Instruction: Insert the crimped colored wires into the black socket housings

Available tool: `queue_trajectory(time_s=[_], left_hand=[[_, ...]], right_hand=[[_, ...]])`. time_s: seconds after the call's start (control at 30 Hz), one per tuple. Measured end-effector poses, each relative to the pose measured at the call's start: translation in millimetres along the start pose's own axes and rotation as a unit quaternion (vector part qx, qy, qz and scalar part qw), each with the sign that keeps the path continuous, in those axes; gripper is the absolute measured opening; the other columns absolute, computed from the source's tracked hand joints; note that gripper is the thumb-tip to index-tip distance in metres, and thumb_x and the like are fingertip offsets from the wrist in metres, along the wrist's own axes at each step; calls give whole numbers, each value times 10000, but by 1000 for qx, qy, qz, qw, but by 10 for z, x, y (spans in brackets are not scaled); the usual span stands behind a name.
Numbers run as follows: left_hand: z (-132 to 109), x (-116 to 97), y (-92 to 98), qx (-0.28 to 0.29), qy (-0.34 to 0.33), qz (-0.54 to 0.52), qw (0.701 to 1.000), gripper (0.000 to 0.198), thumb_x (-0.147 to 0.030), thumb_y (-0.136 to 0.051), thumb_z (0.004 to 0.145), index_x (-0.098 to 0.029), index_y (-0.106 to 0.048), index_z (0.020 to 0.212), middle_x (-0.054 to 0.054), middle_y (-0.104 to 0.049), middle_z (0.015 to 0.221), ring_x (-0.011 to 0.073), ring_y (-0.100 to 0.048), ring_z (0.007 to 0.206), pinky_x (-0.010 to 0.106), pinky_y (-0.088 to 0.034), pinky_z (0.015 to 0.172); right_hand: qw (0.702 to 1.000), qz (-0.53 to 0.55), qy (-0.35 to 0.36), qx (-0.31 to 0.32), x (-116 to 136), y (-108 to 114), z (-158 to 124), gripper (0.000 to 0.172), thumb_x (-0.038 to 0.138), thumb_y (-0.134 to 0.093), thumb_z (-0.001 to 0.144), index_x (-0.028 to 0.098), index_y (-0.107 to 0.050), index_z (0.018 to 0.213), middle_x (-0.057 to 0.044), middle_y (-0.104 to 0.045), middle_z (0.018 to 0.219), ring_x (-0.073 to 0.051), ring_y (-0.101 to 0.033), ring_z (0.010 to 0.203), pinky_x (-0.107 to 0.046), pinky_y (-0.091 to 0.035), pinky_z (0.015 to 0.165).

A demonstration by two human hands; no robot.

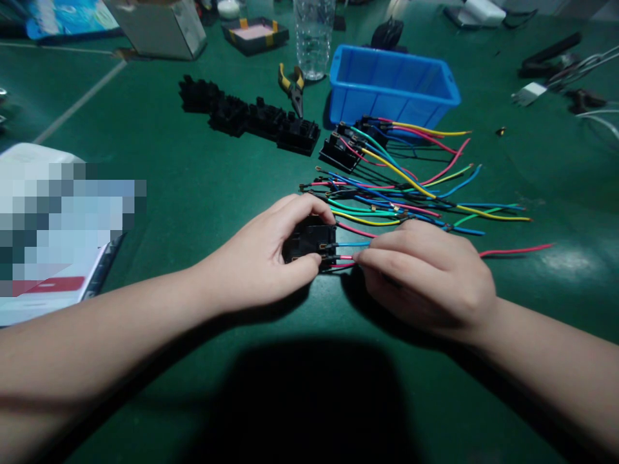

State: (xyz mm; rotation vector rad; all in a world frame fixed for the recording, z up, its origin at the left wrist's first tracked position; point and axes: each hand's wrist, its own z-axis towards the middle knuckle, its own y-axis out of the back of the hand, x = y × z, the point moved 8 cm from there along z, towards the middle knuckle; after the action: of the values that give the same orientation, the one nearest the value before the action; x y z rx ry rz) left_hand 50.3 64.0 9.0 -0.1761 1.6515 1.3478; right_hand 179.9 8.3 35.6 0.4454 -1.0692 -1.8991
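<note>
My left hand [275, 251] is closed around a black plastic socket [309, 240], thumb on its near side and fingers over the far edge. Blue and red wires with metal terminals run out of the socket's right side. My right hand [425, 270] pinches a red wire [345, 257] close to the socket, and a blue wire [353, 244] passes by its fingertips. Beyond the hands lies a spread of loose coloured wires [387, 203] with crimped ends. The right palm and the lower fingers are partly hidden.
Wired black sockets [341, 151] sit before a blue bin [391, 90]. A row of black sockets [251, 119], yellow-handled pliers [293, 87] and a clear cup [313, 38] stand further back. At left is a partly blurred stack [62, 245]; a white plug [529, 94] lies at right.
</note>
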Motion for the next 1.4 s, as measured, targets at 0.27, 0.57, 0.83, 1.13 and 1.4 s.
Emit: queue_trajectory(time_s=[0.27,0.57,0.83,1.13,1.4], left_hand=[[12,-7,-4,4,2,-5,1000,313,-183,-525,719,-177,-542,1031,35,-583,1021,205,-568,954,324,-457,861],[8,-33,6,7,16,-16,1000,313,-156,-515,676,-182,-549,986,20,-578,975,187,-559,879,318,-464,824],[9,-29,-1,-1,13,-17,1000,316,-147,-512,661,-177,-547,973,20,-578,973,186,-559,892,314,-458,829],[6,-19,-3,5,5,-11,1000,322,-152,-506,689,-165,-540,1009,25,-563,977,189,-561,908,304,-446,793],[11,-6,-6,4,4,-18,1000,303,-174,-520,703,-165,-543,1004,20,-561,960,184,-558,884,301,-438,775]], right_hand=[[1000,-4,3,-3,27,53,27,114,137,-611,856,189,-618,958,-72,-673,854,-177,-565,708,-338,-464,616],[1000,-13,11,-19,53,89,36,117,154,-620,853,216,-621,953,-67,-685,876,-199,-594,751,-372,-502,651],[1000,-3,7,14,32,28,28,141,154,-582,883,231,-595,1000,-74,-700,952,-215,-616,861,-392,-525,719],[1000,-4,7,19,16,-15,25,156,164,-628,870,202,-598,1019,-88,-692,999,-213,-621,875,-383,-524,721],[999,-42,15,-10,39,28,19,144,132,-632,860,226,-634,969,-65,-680,1021,-222,-613,919,-378,-528,767]])
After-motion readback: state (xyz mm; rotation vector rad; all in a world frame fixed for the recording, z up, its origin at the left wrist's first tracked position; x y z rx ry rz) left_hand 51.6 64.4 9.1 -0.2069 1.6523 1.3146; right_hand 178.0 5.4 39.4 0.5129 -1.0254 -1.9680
